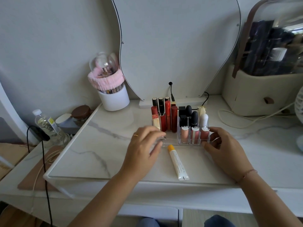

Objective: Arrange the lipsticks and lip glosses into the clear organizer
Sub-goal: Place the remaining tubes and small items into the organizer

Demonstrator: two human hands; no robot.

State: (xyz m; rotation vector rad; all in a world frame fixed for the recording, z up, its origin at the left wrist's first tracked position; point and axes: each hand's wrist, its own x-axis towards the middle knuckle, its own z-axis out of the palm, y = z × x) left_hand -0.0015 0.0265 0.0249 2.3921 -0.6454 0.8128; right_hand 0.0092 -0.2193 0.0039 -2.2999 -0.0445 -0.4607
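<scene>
Both forearms led to the organizer (172, 142), one hand at each end. At its left front corner sat the left hand (144, 145), fingers curled in (blurred, so I could not tell whether they truly gripped the wall). At its right end the right hand (224, 146) pinched it, thumb on the front corner and fingers round the side.

Inside stood red glosses (168, 117) at the left, and black lipsticks (188, 112) behind pink glosses (195, 135) at the right. A tube (177, 163) lay loose just in front of the organizer.

The step looked like squaring the organizer up. It would go best slid flat, both ends pushed evenly, since the tall glosses could tip if it were lifted or jerked. The tube probably belonged in the low front trough afterwards.
</scene>
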